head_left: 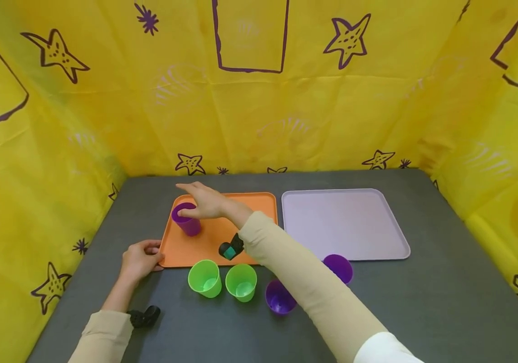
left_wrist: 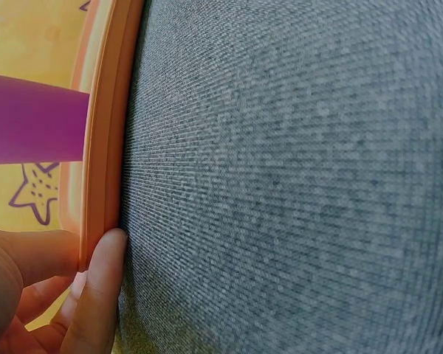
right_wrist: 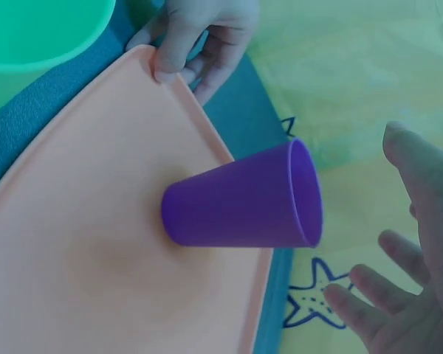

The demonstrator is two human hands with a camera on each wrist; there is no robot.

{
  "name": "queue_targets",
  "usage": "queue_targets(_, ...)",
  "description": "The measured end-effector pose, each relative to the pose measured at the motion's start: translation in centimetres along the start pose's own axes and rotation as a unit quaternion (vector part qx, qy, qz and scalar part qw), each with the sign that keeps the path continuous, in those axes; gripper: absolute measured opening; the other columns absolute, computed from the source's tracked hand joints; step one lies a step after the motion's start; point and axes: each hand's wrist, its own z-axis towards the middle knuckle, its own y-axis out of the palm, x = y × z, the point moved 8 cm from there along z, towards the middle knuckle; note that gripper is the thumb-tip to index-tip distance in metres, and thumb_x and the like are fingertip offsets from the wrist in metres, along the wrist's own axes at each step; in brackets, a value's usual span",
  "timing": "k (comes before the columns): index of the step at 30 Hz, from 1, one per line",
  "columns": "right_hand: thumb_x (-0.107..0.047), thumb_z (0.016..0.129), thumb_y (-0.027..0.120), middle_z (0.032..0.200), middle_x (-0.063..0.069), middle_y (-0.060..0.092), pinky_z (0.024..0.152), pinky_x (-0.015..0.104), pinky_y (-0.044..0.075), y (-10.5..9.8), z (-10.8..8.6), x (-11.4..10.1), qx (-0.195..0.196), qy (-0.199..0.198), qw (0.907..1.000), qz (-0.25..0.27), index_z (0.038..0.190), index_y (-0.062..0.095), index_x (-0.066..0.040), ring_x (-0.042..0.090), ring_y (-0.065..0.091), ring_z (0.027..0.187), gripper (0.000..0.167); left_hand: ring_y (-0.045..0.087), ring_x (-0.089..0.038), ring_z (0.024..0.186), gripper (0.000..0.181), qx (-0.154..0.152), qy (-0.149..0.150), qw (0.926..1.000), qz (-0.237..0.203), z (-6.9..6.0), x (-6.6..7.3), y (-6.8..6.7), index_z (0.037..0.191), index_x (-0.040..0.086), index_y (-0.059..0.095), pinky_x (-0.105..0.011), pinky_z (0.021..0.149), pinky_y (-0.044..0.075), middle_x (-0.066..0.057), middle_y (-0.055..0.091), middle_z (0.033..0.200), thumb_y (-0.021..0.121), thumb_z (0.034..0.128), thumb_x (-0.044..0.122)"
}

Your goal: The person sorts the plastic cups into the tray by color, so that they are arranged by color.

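Your right hand (head_left: 206, 201) is over the purple cup (head_left: 190, 227), its fingers spread apart and its thumb held away from them. In the right wrist view you can see a gap between that hand and the cup's rim, so you are holding nothing there. Your left hand (head_left: 140, 260) is clamped on the near left corner of the orange tray (head_left: 209, 244); the left wrist view shows your thumb on one face of the rim and a finger on the other. Your two hands are apart from each other.

The purple cup stands upright on the orange tray, mouth up, toward its far left corner. A black device (head_left: 144, 316) sits at your left wrist, and another with a teal patch (head_left: 229, 252) at your right.

Just in front of the tray's near edge you have the left green cup (head_left: 206, 280) and the right green cup (head_left: 241, 283) side by side, mouths up. Farther right are the nearer purple cup (head_left: 279, 298) and the farther purple cup (head_left: 339, 268), each partly hidden by your right sleeve (head_left: 304, 282). Beside the orange tray lies a pale lilac tray (head_left: 345, 224). Everything rests on a dark grey table (head_left: 445, 302), backed by yellow cloth (head_left: 250, 116) with starfish drawings.
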Motion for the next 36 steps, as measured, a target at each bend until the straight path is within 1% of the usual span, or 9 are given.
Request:
queue_targets(4,-0.039,0.09,0.055,0.147,0.009,0.029,0.104,0.033,0.04,-0.5,-0.6,0.1,-0.001,-0.001,1.0,-0.005,0.148,0.018,-0.018,0.02,0.039,0.129,0.072,0.064,-0.015,0.062,0.039,-0.002,0.001,1.0,0.0,-0.1,-0.2,0.1,0.117,-0.013,0.054,-0.03,0.053,0.057,-0.024,0.062,0.092,0.061,0.0795,-0.002)
queue_targets(8,-0.04,0.09,0.055,0.146,0.009,0.028,0.102,0.032,0.041,-1.6,-1.3,0.5,0.009,-0.007,0.9999,-0.011,0.148,0.017,-0.018,0.02,0.042,0.126,0.073,0.064,-0.016,0.062,0.039,-0.002,0.003,1.0,0.004,-0.3,-0.1,0.0,0.116,-0.013,0.054,-0.03,0.053,0.057,-0.023,0.062,0.092,0.061,0.0799,-0.002)
queue_targets(12,-0.041,0.09,0.055,0.148,0.008,0.027,0.106,0.032,0.037,-3.0,-2.2,0.6,0.01,-0.022,0.9994,-0.026,0.148,0.017,-0.017,0.02,0.035,0.131,0.074,0.064,-0.016,0.061,0.039,-0.002,0.004,1.0,0.002,-0.4,0.1,0.0,0.116,-0.013,0.054,-0.031,0.053,0.057,-0.023,0.062,0.091,0.061,0.0792,-0.003)
queue_targets(16,-0.039,0.091,0.054,0.149,0.006,0.027,0.111,0.033,0.03,-4.7,-3.8,0.4,0.002,-0.051,0.9973,-0.053,0.148,0.019,-0.014,0.02,0.028,0.136,0.072,0.064,-0.016,0.061,0.04,-0.002,0.002,1.0,-0.003,-0.3,0.1,0.0,0.116,-0.014,0.053,-0.03,0.053,0.057,-0.023,0.061,0.09,0.061,0.0782,-0.004)
queue_targets(19,-0.037,0.091,0.054,0.149,0.004,0.029,0.112,0.033,0.028,-6.0,-5.5,0.4,-0.002,-0.07,0.995,-0.07,0.147,0.021,-0.014,0.021,0.026,0.137,0.069,0.064,-0.015,0.061,0.04,-0.001,0.002,1.0,-0.003,-0.1,0.0,0.1,0.116,-0.014,0.053,-0.03,0.053,0.057,-0.023,0.061,0.091,0.061,0.0785,-0.004)
queue_targets(24,-0.035,0.091,0.055,0.145,0.004,0.034,0.108,0.032,0.033,-7.8,-9.0,0.8,-0.001,-0.096,0.9926,-0.075,0.145,0.026,-0.013,0.018,0.034,0.132,0.065,0.064,-0.015,0.061,0.04,0.001,0.001,1.0,-0.001,0.0,-0.1,0.0,0.117,-0.013,0.054,-0.031,0.053,0.057,-0.023,0.061,0.092,0.06,0.0786,-0.003)
queue_targets(26,-0.034,0.091,0.055,0.142,0.005,0.037,0.105,0.031,0.038,-8.2,-10.4,0.9,0.002,-0.106,0.9918,-0.071,0.145,0.028,-0.013,0.016,0.039,0.128,0.064,0.064,-0.015,0.061,0.041,0.001,0.002,1.0,-0.001,0.1,-0.1,0.0,0.117,-0.013,0.053,-0.031,0.053,0.057,-0.023,0.061,0.092,0.06,0.0786,-0.004)
queue_targets(29,-0.033,0.091,0.057,0.141,0.004,0.039,0.102,0.032,0.04,-8.6,-12.5,1.4,0.011,-0.114,0.9913,-0.065,0.144,0.03,-0.014,0.015,0.041,0.125,0.063,0.064,-0.015,0.061,0.041,0.001,0.003,1.0,0.001,0.1,0.0,-0.1,0.118,-0.014,0.053,-0.03,0.053,0.057,-0.024,0.061,0.093,0.06,0.0784,-0.004)
queue_targets(36,-0.032,0.088,0.061,0.138,-0.001,0.042,0.1,0.034,0.042,-9.1,-17.3,2.5,0.05,-0.131,0.9885,-0.056,0.142,0.034,-0.017,0.012,0.042,0.124,0.063,0.065,-0.015,0.06,0.042,-0.006,0.001,1.0,0.006,0.0,0.2,0.0,0.118,-0.013,0.053,-0.031,0.053,0.057,-0.024,0.062,0.093,0.06,0.0786,-0.002)
